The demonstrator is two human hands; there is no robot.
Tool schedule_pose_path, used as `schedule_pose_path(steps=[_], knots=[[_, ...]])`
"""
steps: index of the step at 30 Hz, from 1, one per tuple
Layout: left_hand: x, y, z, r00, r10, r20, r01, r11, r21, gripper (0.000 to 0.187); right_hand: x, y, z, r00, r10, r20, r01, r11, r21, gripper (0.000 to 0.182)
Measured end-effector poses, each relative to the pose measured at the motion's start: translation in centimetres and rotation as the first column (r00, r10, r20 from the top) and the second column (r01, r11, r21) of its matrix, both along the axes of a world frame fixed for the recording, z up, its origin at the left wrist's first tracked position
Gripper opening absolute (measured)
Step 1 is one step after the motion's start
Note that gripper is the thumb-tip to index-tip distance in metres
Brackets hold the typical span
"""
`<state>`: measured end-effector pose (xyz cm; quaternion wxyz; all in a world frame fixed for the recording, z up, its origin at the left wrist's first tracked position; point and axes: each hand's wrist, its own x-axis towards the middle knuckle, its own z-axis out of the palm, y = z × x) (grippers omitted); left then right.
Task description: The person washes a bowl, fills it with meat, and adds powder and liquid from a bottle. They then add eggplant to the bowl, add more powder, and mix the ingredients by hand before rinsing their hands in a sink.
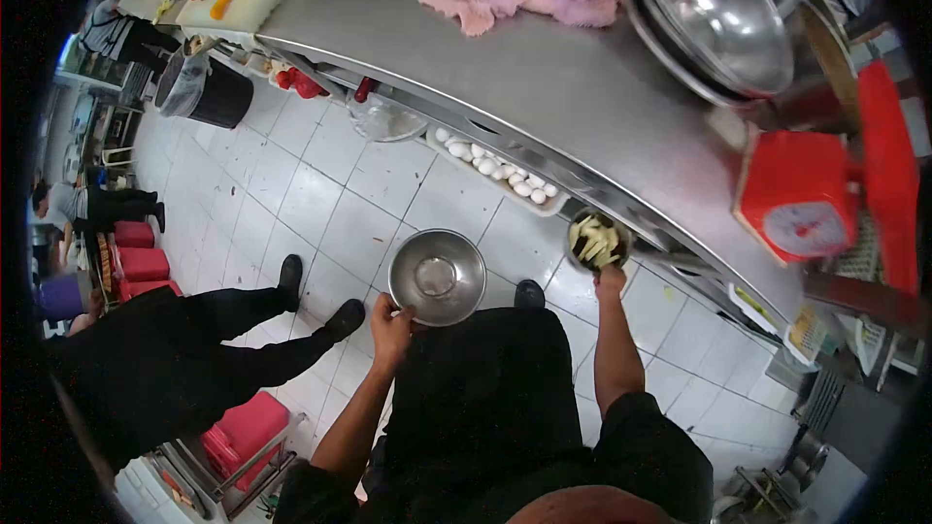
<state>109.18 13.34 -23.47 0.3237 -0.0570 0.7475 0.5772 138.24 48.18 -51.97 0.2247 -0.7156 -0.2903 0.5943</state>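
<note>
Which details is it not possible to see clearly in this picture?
All in the head view:
- Pale pieces in the right hand: kind unclear, too small.
- Left hand: some fingers hidden behind the wide steel bowl.
- Red metal scale: reading blurred.
- Below the steel table: partly hidden by its top.

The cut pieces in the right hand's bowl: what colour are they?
The pieces are pale yellow, best seen in the head view.

Left hand (393,332) gripping; right hand (610,281) gripping, arms spread
</note>
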Motion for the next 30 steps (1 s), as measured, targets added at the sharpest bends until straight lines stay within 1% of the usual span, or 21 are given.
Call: schedule_pose_path(steps=[1, 3, 5, 6, 7, 9, 10, 11, 12, 13, 14, 17, 19, 21, 22, 25, 26, 27, 28, 29, 30], knots=[[-0.1, -0.3, 1.4, 1.0, 0.02, 0.003, -0.02, 0.999, 0.025, 0.012, 1.0, -2.6, 2.9, 0.993, 0.117, 0.033, -0.118, 0.993, 0.016, 0.01], [0.0, -0.7, 4.6, 0.998, 0.057, 0.021, -0.059, 0.995, 0.076, 0.012, 1.6, -7.3, 10.3, 0.98, 0.177, 0.093, -0.177, 0.984, -0.001, 0.007], [-0.7, -1.6, 7.8, 0.998, 0.06, 0.025, -0.062, 0.996, 0.067, 0.012, 1.2, -11.0, 18.9, 0.959, 0.276, 0.066, -0.278, 0.96, 0.023, 0.016], [-1.2, -2.6, 9.4, 0.997, 0.064, 0.037, -0.067, 0.994, 0.081, 0.013, 0.4, -12.5, 24.3, 0.966, 0.258, -0.007, -0.258, 0.966, -0.028, 0.009], [-1.9, -3.3, 11.3, 0.997, 0.064, 0.043, -0.068, 0.993, 0.097, 0.015, -0.8, -13.4, 29.8, 0.948, 0.317, -0.027, -0.318, 0.947, -0.042, 0.011], [-3.2, -4.5, 15.5, 0.995, 0.099, -0.032, -0.092, 0.983, 0.16, 0.014, -3.0, -14.3, 38.5, 0.9, 0.416, -0.13, -0.419, 0.908, 0.007, 0.015], [-4.2, -5.2, 17.1, 0.991, 0.106, -0.084, -0.089, 0.979, 0.183, 0.011, -5.3, -14.3, 44.2, 0.895, 0.422, -0.145, -0.423, 0.906, 0.021, 0.008], [-5.0, -5.6, 18.7, 0.984, 0.116, -0.134, -0.087, 0.975, 0.206, 0.01, -6.4, -14.0, 46.4, 0.867, 0.488, -0.1, -0.483, 0.873, 0.074, 0.006], [-5.9, -6.8, 22.1, 0.98, 0.122, -0.155, -0.088, 0.974, 0.21, 0.01, -9.7, -13.0, 53.9, 0.789, 0.598, -0.14, -0.556, 0.793, 0.25, 0.007], [-6.7, -6.8, 23.9, 0.974, 0.144, -0.176, -0.105, 0.972, 0.211, 0.01, -11.5, -11.9, 55.9, 0.754, 0.651, -0.093, -0.595, 0.736, 0.324, 0.007], [-7.4, -7.2, 24.6, 0.972, 0.185, -0.145, -0.146, 0.959, 0.243, 0.011, -13.8, -11.4, 59.5, 0.794, 0.581, -0.175, -0.51, 0.796, 0.326, 0.007], [-8.2, -6.2, 28.2, 0.966, 0.213, -0.144, -0.157, 0.933, 0.323, 0.011, -18.9, -7.3, 63.5, 0.764, 0.616, -0.195, -0.502, 0.756, 0.42, 0.012], [-8.5, -5.1, 30.0, 0.969, 0.2, -0.143, -0.137, 0.922, 0.362, 0.012, -22.2, -4.3, 64.2, 0.747, 0.634, -0.2, -0.501, 0.735, 0.457, 0.012], [-8.9, -3.0, 31.8, 0.976, 0.18, -0.125, -0.118, 0.911, 0.395, 0.013, -25.0, -1.6, 63.8, 0.758, 0.648, -0.074, -0.537, 0.685, 0.492, 0.011], [-9.3, -2.0, 32.0, 0.978, 0.174, -0.117, -0.112, 0.906, 0.408, 0.013, -26.1, -0.7, 63.4, 0.786, 0.615, -0.058, -0.53, 0.719, 0.449, 0.014], [-9.8, 0.8, 32.5, 0.985, 0.14, -0.101, -0.086, 0.906, 0.415, 0.013, -27.4, 2.1, 59.3, 0.821, 0.552, -0.144, -0.464, 0.793, 0.395, 0.021], [-10.1, 1.3, 32.3, 0.988, 0.127, -0.089, -0.076, 0.897, 0.436, 0.013, -26.6, 2.5, 59.7, 0.785, 0.607, -0.123, -0.533, 0.763, 0.366, 0.033], [-10.4, 1.9, 32.3, 0.99, 0.113, -0.088, -0.065, 0.899, 0.434, 0.013, -26.2, 0.9, 60.9, 0.801, 0.574, 0.173, -0.564, 0.624, 0.542, 0.035], [-10.5, 2.4, 32.5, 0.992, 0.101, -0.081, -0.056, 0.901, 0.431, 0.013, -25.3, -1.1, 62.5, 0.778, 0.447, 0.441, -0.62, 0.432, 0.655, 0.038], [-10.6, 2.9, 32.4, 0.994, 0.083, -0.073, -0.044, 0.904, 0.426, 0.013, -25.1, -1.9, 63.8, 0.725, 0.239, 0.646, -0.688, 0.218, 0.692, 0.04], [-10.9, 3.3, 32.2, 0.996, 0.069, -0.063, -0.034, 0.895, 0.445, 0.013, -25.7, -1.8, 65.2, 0.678, 0.338, 0.652, -0.727, 0.176, 0.664, 0.05]])
